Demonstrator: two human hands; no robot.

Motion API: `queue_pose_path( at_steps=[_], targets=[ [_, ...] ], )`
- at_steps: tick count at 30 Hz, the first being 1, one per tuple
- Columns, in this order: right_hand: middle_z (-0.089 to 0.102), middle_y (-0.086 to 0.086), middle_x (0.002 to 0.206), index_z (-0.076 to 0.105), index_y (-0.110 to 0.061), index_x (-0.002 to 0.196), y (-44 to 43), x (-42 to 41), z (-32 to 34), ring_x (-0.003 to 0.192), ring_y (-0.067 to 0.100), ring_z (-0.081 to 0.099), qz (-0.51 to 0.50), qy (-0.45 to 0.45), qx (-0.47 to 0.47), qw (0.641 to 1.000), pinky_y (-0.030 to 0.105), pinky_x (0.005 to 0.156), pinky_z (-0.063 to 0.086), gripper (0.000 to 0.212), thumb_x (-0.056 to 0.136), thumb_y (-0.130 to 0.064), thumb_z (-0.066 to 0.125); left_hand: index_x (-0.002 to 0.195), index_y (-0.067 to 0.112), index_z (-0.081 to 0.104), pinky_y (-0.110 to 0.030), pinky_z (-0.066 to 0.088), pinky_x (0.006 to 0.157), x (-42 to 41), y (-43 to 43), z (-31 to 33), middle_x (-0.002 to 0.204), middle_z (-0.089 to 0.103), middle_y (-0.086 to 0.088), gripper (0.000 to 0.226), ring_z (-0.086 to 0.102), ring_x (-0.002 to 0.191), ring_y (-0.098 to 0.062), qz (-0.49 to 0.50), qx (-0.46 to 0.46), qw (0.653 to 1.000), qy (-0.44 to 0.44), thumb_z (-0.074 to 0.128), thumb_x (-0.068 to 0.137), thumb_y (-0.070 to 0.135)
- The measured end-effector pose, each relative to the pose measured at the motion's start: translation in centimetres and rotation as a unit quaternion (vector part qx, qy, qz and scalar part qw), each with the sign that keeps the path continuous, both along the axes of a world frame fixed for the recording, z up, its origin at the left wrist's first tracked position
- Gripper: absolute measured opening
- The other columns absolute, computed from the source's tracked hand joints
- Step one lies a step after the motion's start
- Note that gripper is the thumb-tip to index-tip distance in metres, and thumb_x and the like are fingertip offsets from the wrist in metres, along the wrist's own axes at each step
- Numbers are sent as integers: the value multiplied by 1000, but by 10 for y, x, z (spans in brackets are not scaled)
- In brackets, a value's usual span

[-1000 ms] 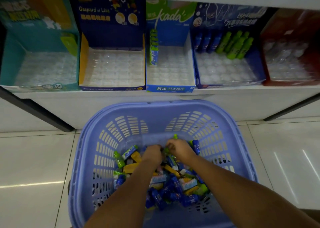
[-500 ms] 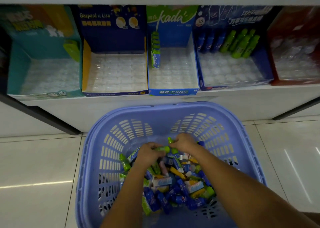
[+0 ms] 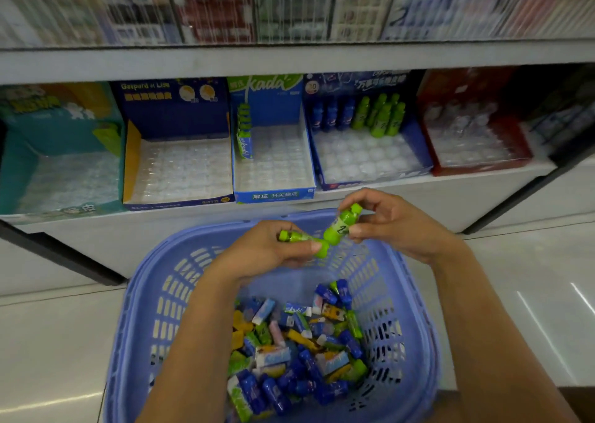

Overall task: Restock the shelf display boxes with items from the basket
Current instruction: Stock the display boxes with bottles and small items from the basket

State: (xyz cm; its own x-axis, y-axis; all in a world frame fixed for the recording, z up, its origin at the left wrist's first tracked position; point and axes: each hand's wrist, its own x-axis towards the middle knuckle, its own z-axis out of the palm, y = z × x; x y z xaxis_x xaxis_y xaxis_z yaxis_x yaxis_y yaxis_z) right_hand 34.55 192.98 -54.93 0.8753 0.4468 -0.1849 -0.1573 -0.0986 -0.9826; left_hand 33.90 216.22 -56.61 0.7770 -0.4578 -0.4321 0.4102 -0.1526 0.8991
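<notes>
A blue plastic basket (image 3: 151, 319) sits on the floor below the shelf, holding several small blue, green and yellow items (image 3: 296, 348). My left hand (image 3: 267, 252) is raised over the basket's far rim, shut on a green bottle-shaped item (image 3: 302, 240) lying sideways. My right hand (image 3: 396, 223) pinches a second green bottle-shaped item (image 3: 341, 224), tilted, its base near the first. On the shelf, the dark blue display box (image 3: 370, 165) has blue and green bottles (image 3: 380, 116) standing at its back, with bare tray cells in front.
Other display boxes line the shelf: a teal one (image 3: 61, 161), a navy and yellow one (image 3: 177, 165), a blue Kada box (image 3: 273, 161) with one row of green packs, and a red one (image 3: 473, 139). An upper shelf (image 3: 289, 58) overhangs. White tiled floor surrounds the basket.
Both hands have risen out of the basket's pile, each carrying a green bottle-shaped item, to above the far rim. The view has tilted up, showing the upper shelf.
</notes>
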Motion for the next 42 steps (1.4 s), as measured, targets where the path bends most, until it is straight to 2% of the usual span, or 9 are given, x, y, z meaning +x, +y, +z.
queue_pose_path(
  at_steps=[4, 10, 15, 21, 27, 31, 35, 39, 42],
  targets=[
    [63, 2, 100, 61, -12, 106, -10, 9, 26, 82, 16, 64, -5, -42, -4, 999, 23, 71, 54, 31, 76, -5, 67, 94, 4, 63, -26, 59, 73, 2, -35, 22, 95, 74, -10, 9, 72, 88, -23, 50, -143, 988, 34, 58, 90, 10],
    [68, 4, 88, 66, -9, 107, -26, 31, 42, 70, 11, 65, -101, -105, -72, 987, 20, 68, 54, 24, 84, -12, 66, 100, 0, 63, -25, 58, 75, 20, -74, 28, 93, 73, -11, 14, 72, 87, -21, 117, -164, 980, 10, 59, 90, 10],
    [65, 9, 84, 67, -1, 102, -42, 99, 52, 60, -9, 57, -268, -230, -230, 907, 8, 62, 46, 27, 77, -6, 75, 98, -6, 59, -20, 57, 61, 39, -89, 36, 77, 73, -8, 21, 72, 67, -15, 163, -111, 980, -32, 68, 83, 6],
    [66, 11, 114, 64, -9, 113, -47, 165, 52, 105, 26, 60, -123, -275, -465, 832, 24, 83, 45, 32, 83, -18, 71, 103, -13, 62, -18, 54, 57, 50, -91, 37, 81, 68, -14, 31, 65, 57, -10, 134, -16, 988, -80, 70, 83, 9],
    [61, 7, 112, 60, -16, 115, -60, 191, 54, 99, 24, 59, -46, -179, -417, 890, 31, 75, 51, 37, 82, -27, 72, 90, -1, 66, -20, 55, 57, 57, -87, 28, 70, 67, -9, 16, 62, 54, -8, 127, 40, 979, -157, 67, 87, 15],
    [64, 8, 110, 63, -13, 108, -60, 189, 47, 92, 16, 57, -75, -195, -389, 897, 19, 64, 43, 33, 79, -21, 75, 77, 9, 65, -19, 52, 58, 59, -90, 24, 57, 62, 3, 21, 60, 51, -5, 126, 69, 971, -194, 67, 87, 27],
    [65, 7, 111, 64, -14, 109, -52, 188, 51, 83, 12, 56, -48, -203, -443, 872, 5, 52, 41, 32, 80, -21, 74, 72, 1, 60, -13, 45, 53, 61, -93, 23, 62, 59, -13, 37, 57, 45, 1, 116, 99, 964, -220, 68, 84, 36],
    [62, 6, 119, 60, -17, 119, -41, 168, 60, 99, 19, 59, -85, -234, -477, 843, 17, 73, 43, 41, 81, -27, 73, 74, -9, 56, -11, 44, 53, 57, -94, 28, 66, 57, -23, 52, 58, 46, 1, 102, 106, 965, -219, 68, 81, 40],
    [70, 0, 106, 67, -25, 102, -33, 135, 70, 92, 14, 63, -93, -223, -328, 913, 11, 67, 47, 24, 80, -34, 72, 56, 10, 49, -10, 41, 50, 55, -94, 29, 51, 48, 2, 44, 57, 46, -2, 101, 129, 958, -235, 67, 82, 41]
  ],
)
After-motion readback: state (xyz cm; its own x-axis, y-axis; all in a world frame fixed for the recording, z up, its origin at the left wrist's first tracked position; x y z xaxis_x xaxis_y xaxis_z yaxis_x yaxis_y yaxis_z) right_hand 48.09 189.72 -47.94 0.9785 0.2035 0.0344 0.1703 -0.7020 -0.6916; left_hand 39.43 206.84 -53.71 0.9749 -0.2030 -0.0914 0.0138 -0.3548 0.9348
